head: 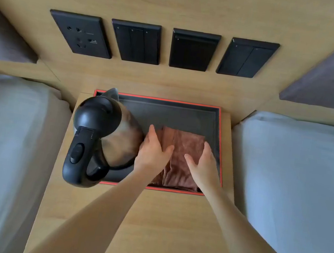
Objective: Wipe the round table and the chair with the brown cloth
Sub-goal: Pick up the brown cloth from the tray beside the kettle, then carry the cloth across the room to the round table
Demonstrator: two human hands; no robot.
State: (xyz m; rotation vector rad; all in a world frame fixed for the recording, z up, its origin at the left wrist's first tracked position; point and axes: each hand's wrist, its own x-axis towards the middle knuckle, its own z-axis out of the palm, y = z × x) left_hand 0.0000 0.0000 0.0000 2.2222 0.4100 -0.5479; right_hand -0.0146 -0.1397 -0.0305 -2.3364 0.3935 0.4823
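On the tabletop [148,220] between 2 beds, the brown cloth [181,156] lies folded in the tray [184,116]. My left hand [153,150] and right hand [203,163] rest spread, seemingly flat, on it; I should gather every fold before lifting, clear of the kettle [100,136].

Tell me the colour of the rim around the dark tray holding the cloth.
Red-orange: a thin rim edging the dark grey rectangular tray, clearest in the head view.

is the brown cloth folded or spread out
Folded: the brown cloth lies as a layered rectangle in the tray, both hands on it.
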